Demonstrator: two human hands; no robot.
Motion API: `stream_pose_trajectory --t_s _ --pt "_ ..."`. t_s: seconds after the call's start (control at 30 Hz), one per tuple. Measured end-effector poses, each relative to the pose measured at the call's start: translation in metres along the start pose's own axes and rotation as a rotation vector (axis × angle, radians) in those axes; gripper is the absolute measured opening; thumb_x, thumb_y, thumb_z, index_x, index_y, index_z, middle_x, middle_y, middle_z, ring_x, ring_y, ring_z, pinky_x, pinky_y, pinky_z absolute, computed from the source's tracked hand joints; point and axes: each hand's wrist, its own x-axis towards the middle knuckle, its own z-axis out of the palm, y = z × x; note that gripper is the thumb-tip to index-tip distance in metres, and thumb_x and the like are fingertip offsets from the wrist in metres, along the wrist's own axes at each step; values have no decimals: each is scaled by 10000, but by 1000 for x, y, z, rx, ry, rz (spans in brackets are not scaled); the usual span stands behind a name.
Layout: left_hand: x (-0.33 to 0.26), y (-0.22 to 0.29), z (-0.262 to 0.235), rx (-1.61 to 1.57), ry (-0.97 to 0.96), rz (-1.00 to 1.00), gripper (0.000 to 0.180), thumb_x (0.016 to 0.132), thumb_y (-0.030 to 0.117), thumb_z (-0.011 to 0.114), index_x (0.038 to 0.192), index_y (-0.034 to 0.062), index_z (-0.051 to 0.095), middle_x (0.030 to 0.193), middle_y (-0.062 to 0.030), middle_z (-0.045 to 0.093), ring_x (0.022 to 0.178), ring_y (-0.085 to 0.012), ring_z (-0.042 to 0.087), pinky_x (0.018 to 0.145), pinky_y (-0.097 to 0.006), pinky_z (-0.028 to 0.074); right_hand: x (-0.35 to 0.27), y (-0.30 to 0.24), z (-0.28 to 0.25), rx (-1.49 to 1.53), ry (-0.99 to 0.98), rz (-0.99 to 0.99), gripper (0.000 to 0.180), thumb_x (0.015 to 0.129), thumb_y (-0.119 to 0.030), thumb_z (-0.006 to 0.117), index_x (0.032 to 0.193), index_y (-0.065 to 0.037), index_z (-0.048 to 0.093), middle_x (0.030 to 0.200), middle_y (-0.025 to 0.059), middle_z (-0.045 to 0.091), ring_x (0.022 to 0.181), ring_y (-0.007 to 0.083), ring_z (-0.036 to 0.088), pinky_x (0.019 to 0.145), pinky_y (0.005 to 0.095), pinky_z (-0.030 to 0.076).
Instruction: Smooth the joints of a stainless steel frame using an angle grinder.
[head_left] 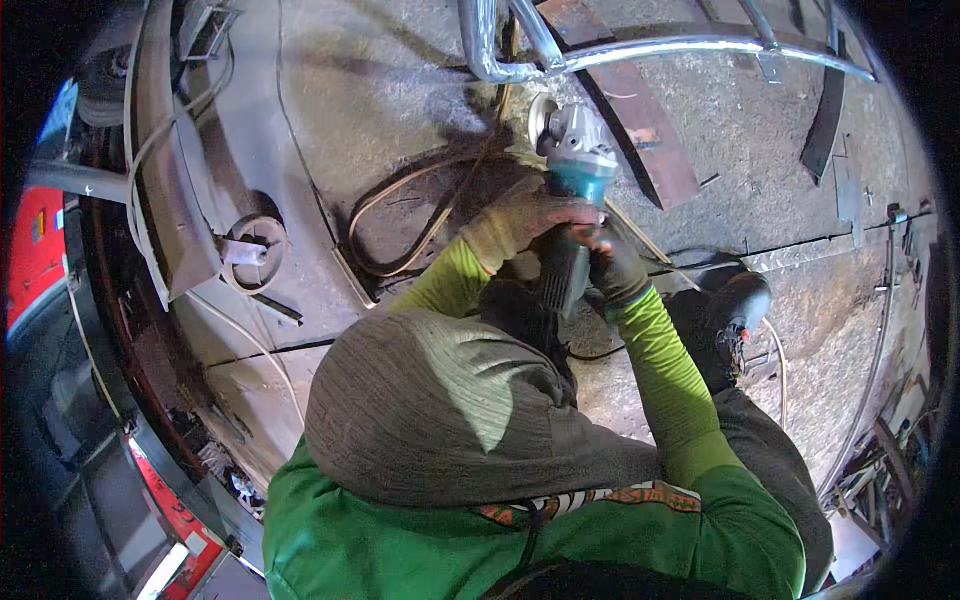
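Observation:
Both my hands are closed around a teal and grey angle grinder [582, 180]. Its grey head and round disc point away from me, toward a shiny bent metal tube frame [650, 50]; a gap shows between disc and frame. My left hand [507, 222], in a pale glove, wraps the body just behind the head. Lower down, my right hand [622, 268], in a dark-cuffed glove, grips the right side near the black rear part. Yellow-green sleeves cover my forearms. A large rounded grey cloth form [430, 410] hides part of my left arm.
A looped cord [360, 225] lies on the floor left of the grinder. Farther left stand a metal ring [270, 235] and a long curved metal sheet [180, 230]. A rusty flat strip [655, 140] lies at the far right of the grinder, and a dark shoe [742, 300] rests nearer.

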Motion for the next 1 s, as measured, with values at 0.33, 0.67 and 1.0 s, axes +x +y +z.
stream_pose_trajectory --t_s 0.33,0.67,1.0 --pt "-74 5 10 687 360 31 1000 701 303 826 1403 -68 218 1247 -226 550 1148 -352 568 992 -389 436 48 37 31 228 -7 19 339 919 -222 525 1200 -34 547 1081 19 567 1012 138 550 947 284 434" --pt "-80 122 29 683 389 -297 871 665 218 782 1361 -101 368 1238 -303 526 1083 -430 580 893 -424 493 84 24 14 -14 148 -286 408 870 -327 599 1194 -83 551 1039 51 608 953 219 620 893 387 532" --pt "-84 109 -37 990 411 -120 653 649 257 818 1176 -20 550 981 -234 643 923 -388 648 792 -423 522 110 9 97 480 136 -100 223 886 -282 578 1021 -105 573 914 74 641 849 235 661 788 402 559"
